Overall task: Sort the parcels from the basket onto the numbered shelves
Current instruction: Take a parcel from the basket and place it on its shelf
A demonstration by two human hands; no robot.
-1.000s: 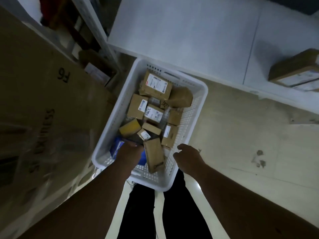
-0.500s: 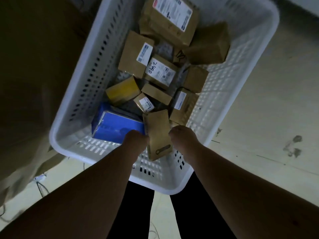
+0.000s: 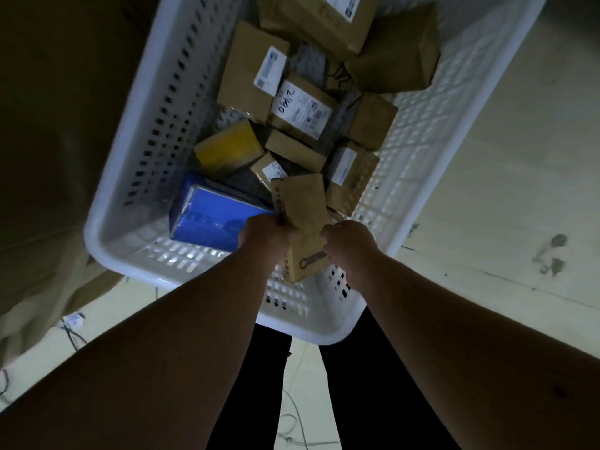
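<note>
Both hands clamp one brown parcel (image 3: pixel 303 222) at the near end of the white basket (image 3: pixel 136 131): left hand (image 3: pixel 264 233) grips its left edge, right hand (image 3: pixel 349 243) grips its right side, fingers curled round it. Parcel stands tilted, its lower end with a ring-shaped print over the basket's near wall. At 9 o'clock of the hands, touching the left hand, a blue box (image 3: pixel 211 216) lies on the basket floor. At 11 o'clock a yellow parcel (image 3: pixel 229 149). At 12 o'clock a small labelled parcel (image 3: pixel 269 167), then a parcel with a handwritten label (image 3: pixel 300 107), more brown parcels beyond to the far end. At 1 o'clock a labelled brown parcel (image 3: pixel 350 173) against the right wall. Basket sits on a pale floor (image 3: pixel 487 190); dark cardboard (image 3: pixel 55 108) at 9 o'clock outside it. Black trouser legs (image 3: pixel 373 401) at 6 o'clock.
</note>
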